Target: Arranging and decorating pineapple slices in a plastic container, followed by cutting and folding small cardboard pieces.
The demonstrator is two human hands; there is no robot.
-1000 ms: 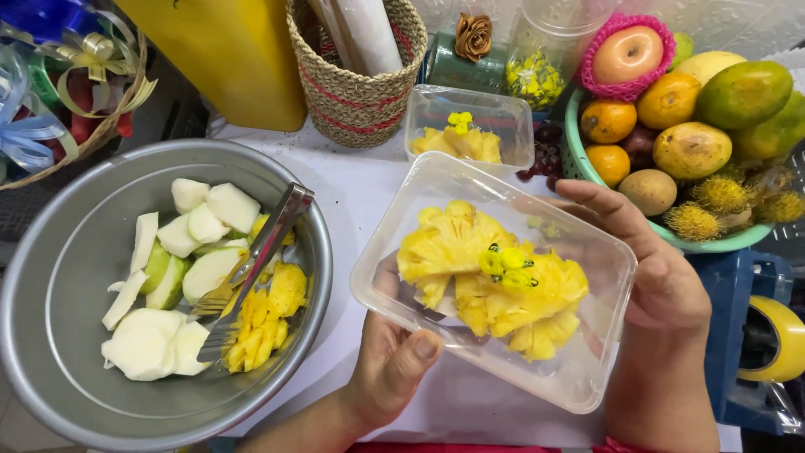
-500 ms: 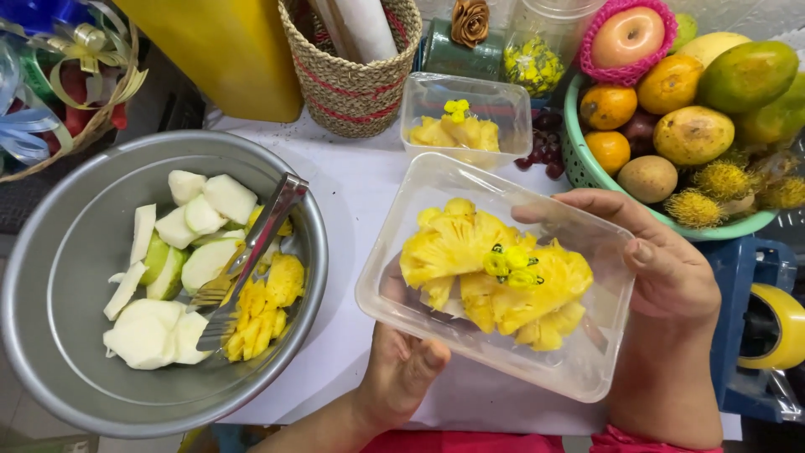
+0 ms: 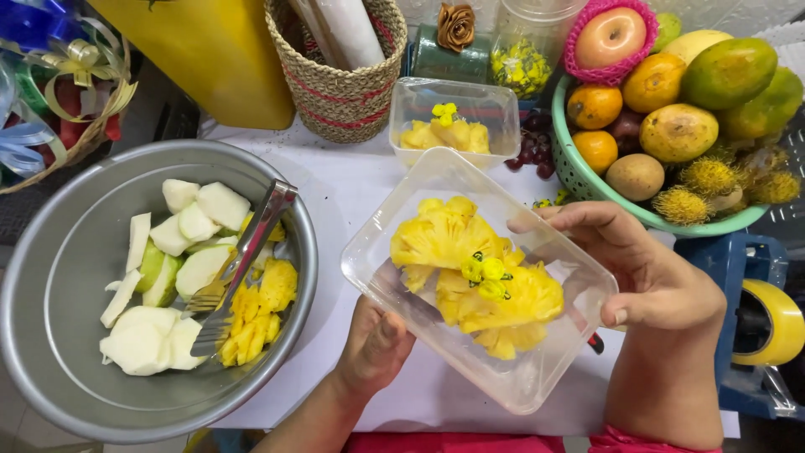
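I hold a clear plastic container (image 3: 537, 382) tilted over the white table. Pineapple slices (image 3: 457, 252) lie inside it with small yellow picks (image 3: 488, 273) on top. My left hand (image 3: 376, 344) supports the container from below at its near left corner. My right hand (image 3: 646, 268) grips its right rim, fingers curled over the edge.
A steel bowl (image 3: 50, 277) at the left holds pale cut fruit, pineapple pieces and metal tongs (image 3: 239, 264). A second clear container (image 3: 453, 105) with pineapple stands behind. A green basket of fruit (image 3: 579, 172) is at the right, a woven basket (image 3: 344, 92) at the back.
The container has shifted a little toward me and left; both hands keep their hold on it.
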